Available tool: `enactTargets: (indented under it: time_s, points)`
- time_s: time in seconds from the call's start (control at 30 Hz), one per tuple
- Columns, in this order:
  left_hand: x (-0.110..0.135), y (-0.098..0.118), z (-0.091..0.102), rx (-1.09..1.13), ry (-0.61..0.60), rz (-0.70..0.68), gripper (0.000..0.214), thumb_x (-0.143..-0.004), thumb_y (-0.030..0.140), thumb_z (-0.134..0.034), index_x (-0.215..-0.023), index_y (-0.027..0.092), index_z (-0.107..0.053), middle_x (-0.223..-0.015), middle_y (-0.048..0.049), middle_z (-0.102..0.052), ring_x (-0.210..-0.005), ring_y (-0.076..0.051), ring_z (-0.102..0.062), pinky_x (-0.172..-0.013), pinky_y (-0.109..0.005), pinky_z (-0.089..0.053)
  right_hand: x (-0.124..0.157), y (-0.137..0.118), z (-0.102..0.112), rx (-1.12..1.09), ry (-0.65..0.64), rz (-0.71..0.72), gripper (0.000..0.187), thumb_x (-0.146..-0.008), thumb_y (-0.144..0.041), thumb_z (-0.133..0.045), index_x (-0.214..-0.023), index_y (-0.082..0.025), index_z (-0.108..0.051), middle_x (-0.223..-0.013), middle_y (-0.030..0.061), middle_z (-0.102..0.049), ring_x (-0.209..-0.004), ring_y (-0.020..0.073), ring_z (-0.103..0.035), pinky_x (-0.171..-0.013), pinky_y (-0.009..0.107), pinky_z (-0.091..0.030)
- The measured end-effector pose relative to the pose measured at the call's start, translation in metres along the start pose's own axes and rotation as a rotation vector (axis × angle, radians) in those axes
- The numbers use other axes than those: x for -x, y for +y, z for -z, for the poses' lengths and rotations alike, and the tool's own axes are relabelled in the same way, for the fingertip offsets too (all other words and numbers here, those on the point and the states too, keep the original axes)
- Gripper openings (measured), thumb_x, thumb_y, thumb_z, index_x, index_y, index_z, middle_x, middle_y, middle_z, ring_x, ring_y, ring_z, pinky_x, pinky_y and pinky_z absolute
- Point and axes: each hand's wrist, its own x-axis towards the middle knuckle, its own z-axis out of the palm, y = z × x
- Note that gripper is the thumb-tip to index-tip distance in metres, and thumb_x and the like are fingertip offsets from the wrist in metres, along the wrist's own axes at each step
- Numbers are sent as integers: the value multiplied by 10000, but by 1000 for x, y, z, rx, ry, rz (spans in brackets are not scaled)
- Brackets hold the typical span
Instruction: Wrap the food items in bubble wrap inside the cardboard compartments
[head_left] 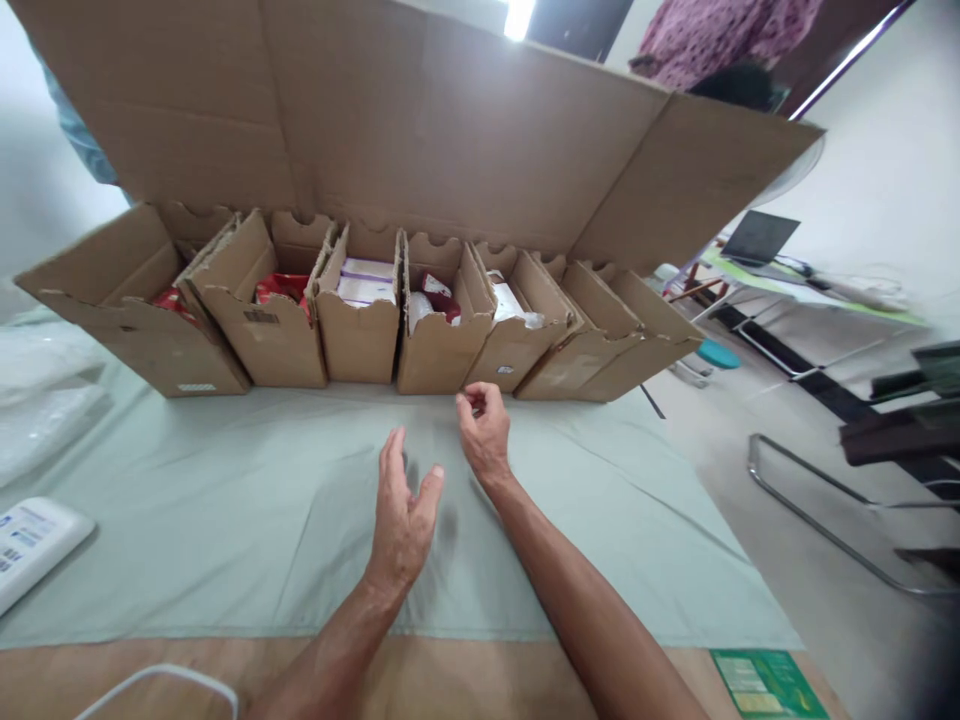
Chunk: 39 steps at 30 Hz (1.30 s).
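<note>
Head view: left hand (400,525) wide, empty; right hand (486,438) curled narrow, contents unclear; rowed cardboard bins (357,342) apparently keep packets (283,287) apart.

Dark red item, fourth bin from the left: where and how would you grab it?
Probably take the dark red item by its upper end, from above: walls of the cardboard bin surround it, leaving its top exposed at the open mouth. The dipped front edge favours the near side.

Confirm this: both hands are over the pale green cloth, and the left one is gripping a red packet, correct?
Not quite: the head view shows the left hand open, gripping nothing. It and the right hand are over the pale green cloth.
</note>
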Motion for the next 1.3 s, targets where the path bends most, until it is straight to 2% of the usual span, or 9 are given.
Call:
enactTargets:
  time_s: [0.13,0.27,0.47,0.63,0.9,0.97,1.03,1.13,1.3]
  points:
    - [3,-2,-5,135,51,32,614,-969,435,-557,-1515,218,-380,-1650,-166,-370,-1539,-290,-359,-1244,-519,-329,1,-56,0,-22,-230,212,327,-910,-333,-533,-1205,-209,-601,-904,29,-690,-756,168,-638,-788,314,-523]
    - [-2,-4,-5,236,126,64,551,-989,473,-498,-1476,231,-411,-1634,-167,-399,-1518,-280,-405,-1235,-496,-356,-32,-112,-34,167,-411,382,648,-915,-208,-520,-1548,-218,-384,-842,-2,-710,-742,189,-645,-852,366,-521]
    - [0,8,8,231,254,-37,610,-1015,502,-430,-1545,215,-337,-1676,-146,-322,-1570,-253,-296,-1283,-448,-263,-58,-142,-66,442,-414,315,209,-933,-165,-538,-1087,-205,-674,-829,54,-708,-825,243,-662,-844,366,-490]
    - [25,13,38,219,406,-272,586,-1035,474,-425,-1577,271,-336,-1682,-83,-328,-1575,-263,-274,-1300,-438,-201,-2,-130,-18,321,-424,362,131,-963,-222,-521,-929,-239,-646,-709,-9,-665,-685,186,-622,-715,289,-437]
    - [37,12,84,181,486,-312,677,-957,398,-603,-1580,298,-357,-1668,-76,-352,-1561,-294,-301,-1298,-462,-209,70,-103,125,51,-431,310,120,-925,-281,-614,-838,-253,-691,-714,9,-697,-623,178,-645,-635,320,-522]
    - [39,10,85,128,461,-283,748,-919,375,-654,-1592,301,-334,-1676,-81,-340,-1560,-307,-302,-1297,-482,-210,68,-84,156,-19,-277,211,88,-919,-322,-646,-945,-268,-710,-836,40,-743,-704,208,-691,-670,356,-567]
    - [43,5,79,81,402,-233,760,-908,371,-660,-1591,310,-332,-1674,-81,-344,-1558,-317,-307,-1294,-497,-218,70,-60,180,-130,-158,98,335,-910,-369,-683,-1239,-316,-651,-1087,72,-762,-829,232,-730,-716,389,-603]
    - [52,-3,66,60,265,-145,702,-922,393,-625,-1566,312,-357,-1629,-89,-408,-1514,-315,-382,-1268,-500,-284,85,-27,195,-231,-291,-17,656,-883,-456,-726,-1481,-382,-465,-1404,108,-652,-1043,279,-731,-797,439,-630]
    - [52,-7,54,53,253,-118,657,-953,467,-575,-1547,286,-364,-1515,-111,-513,-1413,-282,-495,-1227,-455,-355,112,-6,154,-36,-505,-77,411,-846,-468,-727,-1187,-256,-638,-1172,114,-728,-964,299,-720,-817,455,-610]
